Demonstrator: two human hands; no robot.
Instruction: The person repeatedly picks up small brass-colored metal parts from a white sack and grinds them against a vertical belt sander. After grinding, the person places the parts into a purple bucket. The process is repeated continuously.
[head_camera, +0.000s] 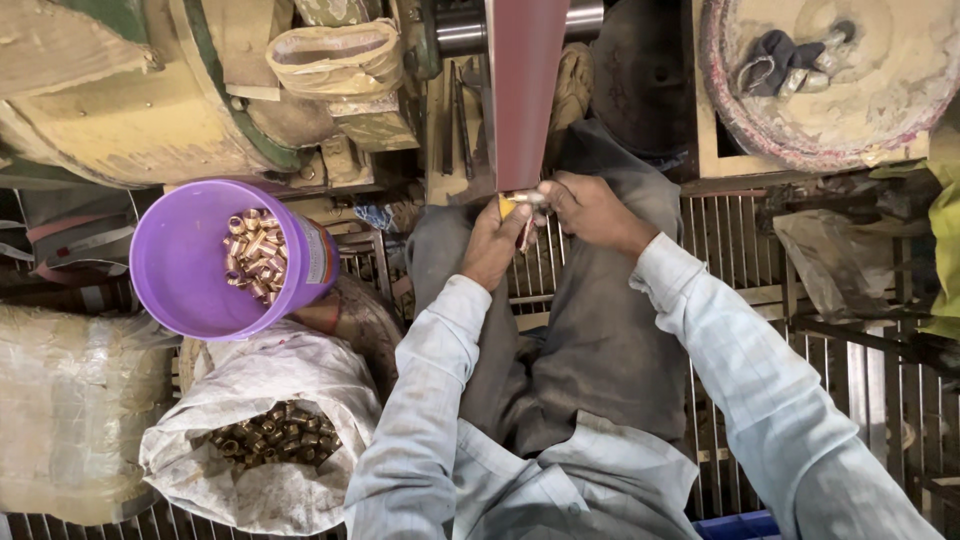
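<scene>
Both hands, left hand (492, 243) and right hand (590, 208), press a small metal part (524, 200) against the sanding belt (524, 90).

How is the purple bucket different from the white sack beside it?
The purple bucket is rigid, smooth plastic and lies tilted; the white sack is soft, crumpled and slumped open. The bucket's metal pieces look shiny and light; the sack's pieces look darker and duller. Both hold small, tube-like metal parts.

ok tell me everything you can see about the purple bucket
The purple bucket is round, looks like plastic, and carries a printed label on its outer side. It sits tilted, its open mouth facing the camera, to the person's left. A small heap of shiny brass-coloured metal fittings lies against its right inner wall; the rest of the inside is bare. It rests above a white sack holding darker fittings. Neither hand touches it.
</scene>
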